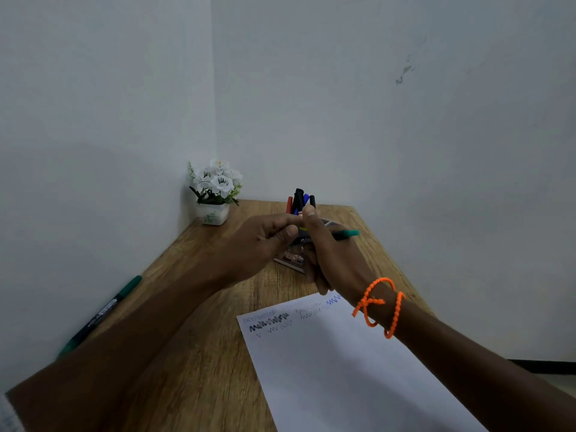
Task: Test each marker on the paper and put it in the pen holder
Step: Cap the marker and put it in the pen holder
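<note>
Right hand point(330, 251): raised just in front of the pen holder, fingers curled round a green-tipped marker point(350, 234), teal end pointing away to the right
Left hand point(265, 236): alongside the right hand, fingertips meeting it near the marker's hidden end; whether pinching a cap or the barrel cannot be told
Pen holder point(291, 255): on the wooden table point(202, 353), mostly hidden behind both hands
Markers already stored point(300, 199): red, black and blue ends standing up out of the pen holder
Paper point(343, 369): nearer than the pen holder, its far edge just short of the hands
Test marks point(269, 322): black, grey and blue zigzags along the paper's far edge; no green mark seen
Spare marker point(103, 313): green ends, dark barrel, lying well left of the pen holder at the table edge, apparently untested
Progress, judged: several markers tested and stored; held marker and spare marker outstanding
Writing: white logo on the pen holder's dark band, partly covered, unreadable; barrel print on spare marker blurred
Flower pot point(213, 213): left of the pen holder, in the wall corner
</note>
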